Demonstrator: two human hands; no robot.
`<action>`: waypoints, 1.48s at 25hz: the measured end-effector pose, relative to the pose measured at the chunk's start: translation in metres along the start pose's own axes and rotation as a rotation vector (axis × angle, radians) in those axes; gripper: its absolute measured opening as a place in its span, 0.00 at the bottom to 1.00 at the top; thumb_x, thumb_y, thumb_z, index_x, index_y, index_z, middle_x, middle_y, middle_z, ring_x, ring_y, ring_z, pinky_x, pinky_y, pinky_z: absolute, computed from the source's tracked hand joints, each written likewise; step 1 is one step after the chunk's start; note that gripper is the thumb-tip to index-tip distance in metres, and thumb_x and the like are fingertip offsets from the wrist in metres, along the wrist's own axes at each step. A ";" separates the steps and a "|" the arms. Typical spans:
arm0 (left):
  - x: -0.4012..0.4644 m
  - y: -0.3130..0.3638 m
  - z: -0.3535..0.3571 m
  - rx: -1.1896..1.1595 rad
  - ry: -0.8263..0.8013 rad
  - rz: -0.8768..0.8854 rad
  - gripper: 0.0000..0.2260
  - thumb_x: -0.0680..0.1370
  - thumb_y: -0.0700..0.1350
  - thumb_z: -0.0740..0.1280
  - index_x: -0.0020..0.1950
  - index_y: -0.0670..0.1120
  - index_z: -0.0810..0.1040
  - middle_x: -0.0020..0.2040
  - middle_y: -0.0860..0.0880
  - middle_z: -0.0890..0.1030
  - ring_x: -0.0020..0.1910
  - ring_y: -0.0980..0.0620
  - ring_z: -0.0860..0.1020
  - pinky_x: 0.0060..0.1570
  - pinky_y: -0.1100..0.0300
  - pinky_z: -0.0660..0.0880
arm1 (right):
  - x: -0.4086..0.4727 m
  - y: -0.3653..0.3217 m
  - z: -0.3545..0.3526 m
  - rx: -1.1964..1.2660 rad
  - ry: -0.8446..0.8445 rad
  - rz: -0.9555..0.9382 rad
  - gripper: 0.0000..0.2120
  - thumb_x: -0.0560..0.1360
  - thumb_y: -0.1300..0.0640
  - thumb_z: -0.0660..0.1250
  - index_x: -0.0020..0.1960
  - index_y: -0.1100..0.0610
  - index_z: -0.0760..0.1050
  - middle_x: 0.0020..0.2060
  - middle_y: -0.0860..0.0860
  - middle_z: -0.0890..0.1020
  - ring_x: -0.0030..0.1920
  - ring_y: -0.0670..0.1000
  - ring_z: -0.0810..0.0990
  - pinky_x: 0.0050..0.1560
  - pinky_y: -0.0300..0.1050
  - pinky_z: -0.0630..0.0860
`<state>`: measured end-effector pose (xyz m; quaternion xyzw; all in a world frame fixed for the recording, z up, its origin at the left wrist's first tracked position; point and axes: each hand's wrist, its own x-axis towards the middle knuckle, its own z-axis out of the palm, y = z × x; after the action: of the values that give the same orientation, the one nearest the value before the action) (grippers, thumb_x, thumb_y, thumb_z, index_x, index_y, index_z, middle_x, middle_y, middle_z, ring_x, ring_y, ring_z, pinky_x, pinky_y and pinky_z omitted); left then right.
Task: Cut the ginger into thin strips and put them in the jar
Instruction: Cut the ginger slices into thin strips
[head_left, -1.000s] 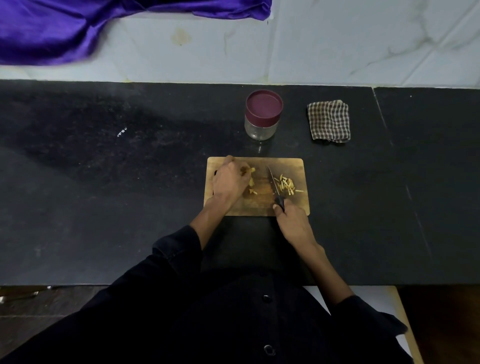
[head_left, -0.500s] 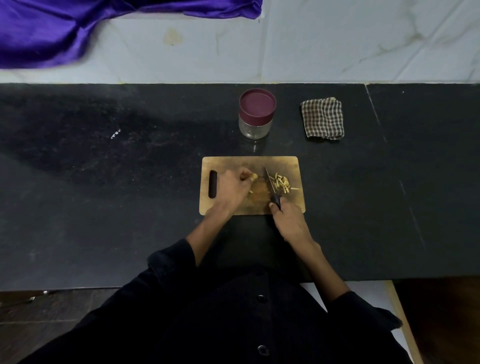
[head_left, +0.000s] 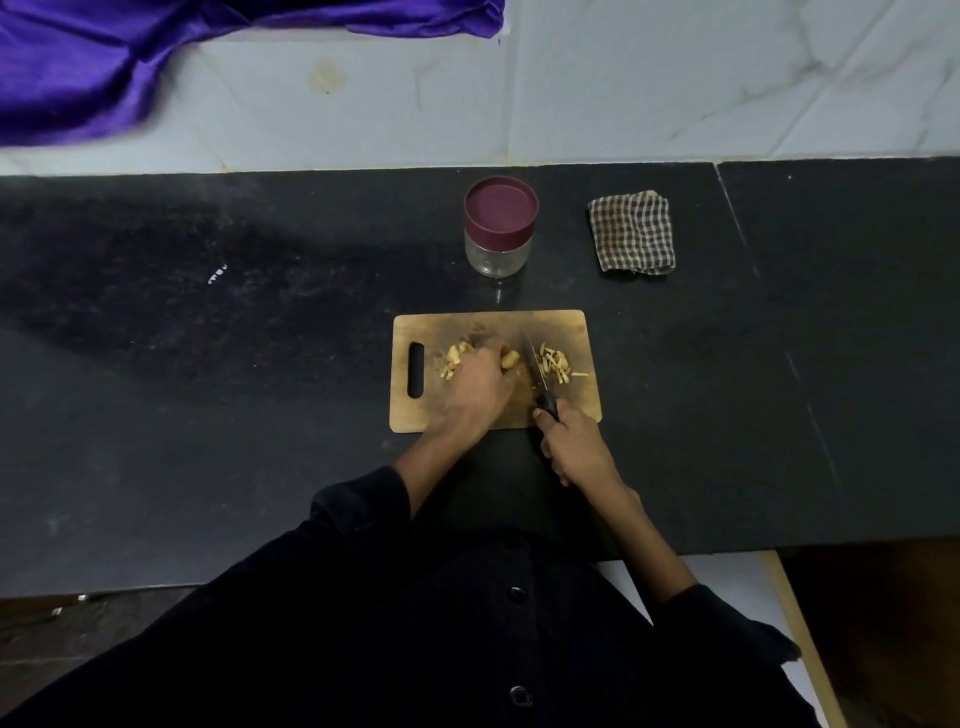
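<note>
A wooden cutting board lies on the black counter. My left hand holds a ginger piece down on the board with curled fingers. More ginger pieces lie just left of that hand. My right hand grips the black handle of a knife, whose blade stands right of the held ginger. Cut ginger strips lie in a small heap right of the blade. The glass jar, with its maroon lid on, stands behind the board.
A folded checked cloth lies right of the jar. A purple cloth hangs over the white tiled wall at the back left. The counter's front edge runs below my arms.
My left hand has shifted right along the board with the ginger piece, uncovering loose ginger pieces at its left. The knife stays beside the strips.
</note>
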<state>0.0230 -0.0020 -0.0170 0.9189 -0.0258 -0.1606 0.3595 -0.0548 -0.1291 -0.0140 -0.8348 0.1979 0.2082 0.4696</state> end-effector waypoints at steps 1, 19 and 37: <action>0.000 -0.002 0.000 0.002 0.003 0.017 0.18 0.78 0.42 0.66 0.68 0.49 0.70 0.56 0.49 0.80 0.53 0.52 0.79 0.51 0.58 0.78 | 0.000 0.000 0.000 -0.004 0.002 -0.001 0.10 0.83 0.51 0.58 0.44 0.50 0.67 0.32 0.53 0.75 0.25 0.49 0.72 0.22 0.43 0.68; -0.010 -0.005 -0.003 0.203 0.070 0.040 0.14 0.79 0.48 0.65 0.65 0.54 0.76 0.47 0.48 0.82 0.48 0.50 0.80 0.49 0.52 0.78 | 0.004 -0.001 0.000 -0.206 0.008 -0.020 0.11 0.83 0.49 0.57 0.57 0.56 0.72 0.45 0.56 0.79 0.44 0.57 0.79 0.40 0.52 0.76; -0.010 -0.008 0.001 0.214 0.088 0.074 0.14 0.79 0.48 0.65 0.64 0.54 0.77 0.50 0.49 0.82 0.49 0.51 0.79 0.49 0.56 0.77 | -0.004 -0.007 0.008 -0.318 0.048 -0.051 0.12 0.83 0.51 0.57 0.60 0.58 0.72 0.51 0.57 0.80 0.52 0.57 0.80 0.52 0.54 0.77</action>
<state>0.0123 0.0054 -0.0203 0.9565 -0.0610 -0.1030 0.2659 -0.0555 -0.1189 -0.0111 -0.9080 0.1521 0.2050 0.3321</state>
